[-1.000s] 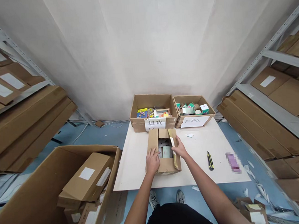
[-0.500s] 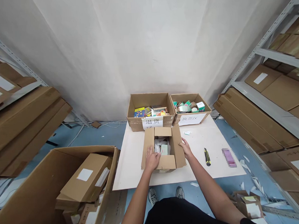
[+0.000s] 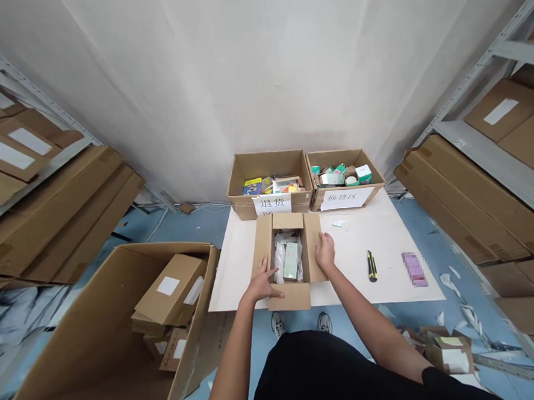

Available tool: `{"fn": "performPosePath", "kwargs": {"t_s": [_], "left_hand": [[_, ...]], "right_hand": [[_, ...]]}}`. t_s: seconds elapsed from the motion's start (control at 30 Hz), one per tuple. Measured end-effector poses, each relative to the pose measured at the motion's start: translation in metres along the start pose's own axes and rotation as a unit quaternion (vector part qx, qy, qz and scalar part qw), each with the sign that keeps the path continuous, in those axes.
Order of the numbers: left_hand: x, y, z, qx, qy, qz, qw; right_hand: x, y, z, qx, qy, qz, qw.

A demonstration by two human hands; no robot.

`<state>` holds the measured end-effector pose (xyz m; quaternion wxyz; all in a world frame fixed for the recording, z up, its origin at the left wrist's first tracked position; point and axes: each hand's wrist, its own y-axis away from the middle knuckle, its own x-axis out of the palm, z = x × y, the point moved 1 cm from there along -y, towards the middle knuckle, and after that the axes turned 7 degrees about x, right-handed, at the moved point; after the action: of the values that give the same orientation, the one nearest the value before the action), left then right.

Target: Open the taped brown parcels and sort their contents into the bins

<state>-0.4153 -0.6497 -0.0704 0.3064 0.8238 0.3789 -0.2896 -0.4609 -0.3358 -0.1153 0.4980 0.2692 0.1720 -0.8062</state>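
Note:
An open cardboard box (image 3: 263,239) sits on the white table with its flaps folded outward. Inside it, a pale green small carton (image 3: 290,260) lies among clear plastic wrapping (image 3: 279,255). My left hand (image 3: 260,282) rests at the box's near left corner, fingers spread over the left and near flaps. At the opposite side, my right hand (image 3: 325,252) has its fingers curled at the outer edge of the right flap, gripping it. Right of that hand lies a black and yellow utility knife (image 3: 371,266).
Two labelled cartons (image 3: 244,208) (image 3: 366,197) of small goods line the table's back. A large carton (image 3: 101,379) holding parcels stands on the left floor. A purple blurred item (image 3: 415,269) and a paper scrap (image 3: 338,224) lie on the table. Loaded shelves (image 3: 471,130) flank both sides.
The box's near flap has swung outward toward me, showing more of the pale green carton. My left hand has moved from the opening to the near left corner. The view has shifted slightly.

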Motion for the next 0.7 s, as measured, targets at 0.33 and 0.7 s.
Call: {"fn": "performPosePath", "kwargs": {"t_s": [0.33,0.7], "left_hand": [[0.007,-0.007,-0.010,-0.054,-0.049,-0.059,0.996],[0.058,-0.008,-0.043,-0.084,-0.117,-0.213,0.966]], "right_hand": [[0.068,0.026,0.064,-0.099,0.155,0.255,0.949],[0.085,0.022,0.048,-0.040,0.317,0.266,0.909]]}}
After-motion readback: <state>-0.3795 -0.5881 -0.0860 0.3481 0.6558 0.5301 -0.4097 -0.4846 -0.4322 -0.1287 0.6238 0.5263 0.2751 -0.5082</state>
